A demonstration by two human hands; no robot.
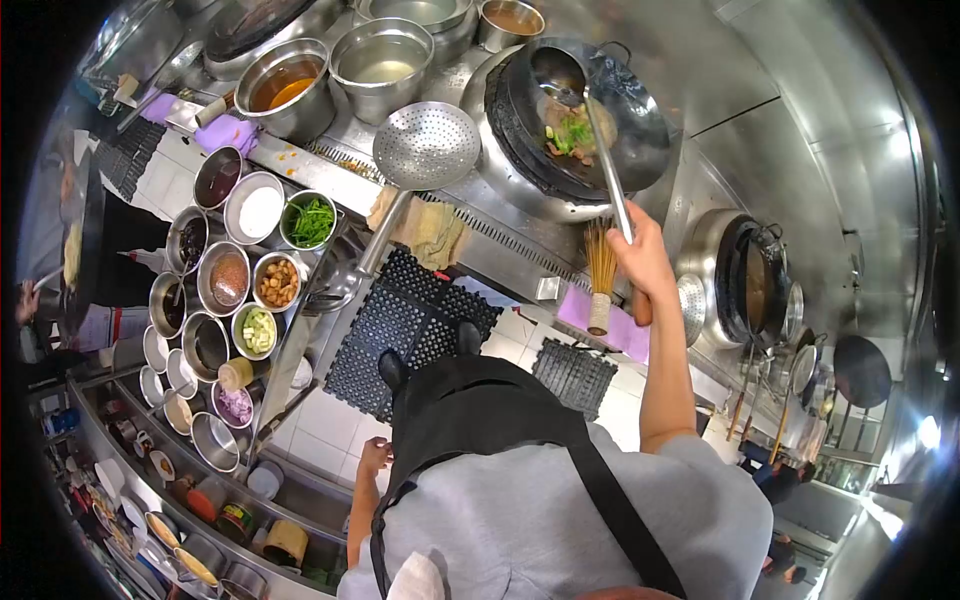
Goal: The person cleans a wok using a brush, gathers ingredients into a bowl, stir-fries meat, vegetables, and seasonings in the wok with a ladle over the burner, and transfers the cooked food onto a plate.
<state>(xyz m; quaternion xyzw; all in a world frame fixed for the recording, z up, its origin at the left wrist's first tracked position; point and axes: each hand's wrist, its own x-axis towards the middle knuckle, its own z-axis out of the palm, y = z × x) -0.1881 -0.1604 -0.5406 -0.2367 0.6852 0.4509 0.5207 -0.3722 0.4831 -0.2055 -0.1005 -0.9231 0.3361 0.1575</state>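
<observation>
My right hand (pixel 645 255) is closed around the long handle of a ladle (pixel 605 160), whose bowl lies inside a black wok (pixel 645 125). Meat pieces and chopped greens (pixel 570 135) sit in the wok beside the ladle bowl. Just left of that hand stands a bamboo brush (pixel 600 275), near a folded purple cloth (pixel 580 310). My left hand (pixel 375 453) hangs low by my apron, fingers loosely curled, holding nothing that I can see. A perforated strainer (pixel 427 145) rests left of the wok.
Steel bowls of ingredients, including chopped greens (pixel 308 221) and diced onion (pixel 233 405), fill the left rack. Behind stand pots of orange liquid (pixel 283 92) and clear liquid (pixel 383 70). Another wok station (pixel 755 285) is right. A person with a wok (pixel 82 240) works far left.
</observation>
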